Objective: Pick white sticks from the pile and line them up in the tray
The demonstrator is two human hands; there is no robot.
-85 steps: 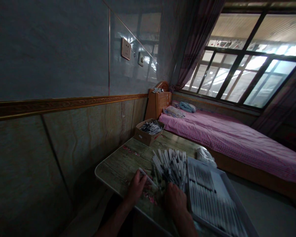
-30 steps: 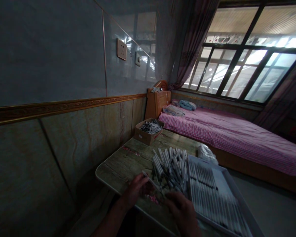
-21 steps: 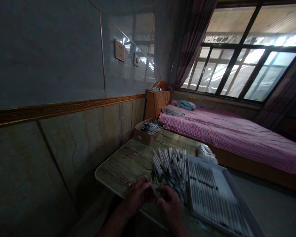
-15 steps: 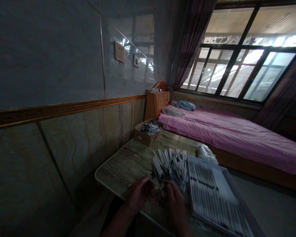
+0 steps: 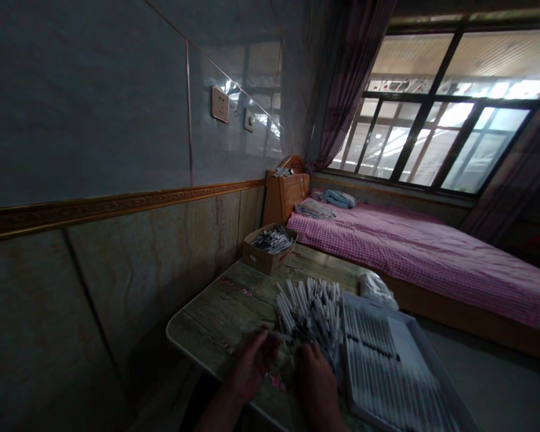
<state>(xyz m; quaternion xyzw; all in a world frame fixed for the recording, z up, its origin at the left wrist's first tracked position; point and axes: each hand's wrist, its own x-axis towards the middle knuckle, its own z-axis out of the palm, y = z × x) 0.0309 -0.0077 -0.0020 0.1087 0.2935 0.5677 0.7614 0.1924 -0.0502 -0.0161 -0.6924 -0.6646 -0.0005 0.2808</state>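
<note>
My left hand [image 5: 253, 361] is closed, pinching a slim white pen [image 5: 279, 335] between thumb and fingers above the table. The pen points right, toward a heap of white and grey pens [image 5: 312, 309]. At the near edge of that heap is my right hand [image 5: 317, 378], its fingers curled together; whatever they hold is hidden. Just right of it lies a shallow tray [image 5: 348, 360] with similar pens laid side by side in rows.
The wood-patterned table [image 5: 216, 318] stands by a tiled wall. Toward its back is a cardboard box [image 5: 263, 262] full of pens. A clear plastic bag [image 5: 377, 290] sits behind the tray. Beyond is a bed [image 5: 414, 246] with a pink checked cover.
My right hand has turned knuckles-up, its fingers curling down beside the heap. The left keeps its pen, which now extends clear of the right fingers. The view has tilted slightly upward.
</note>
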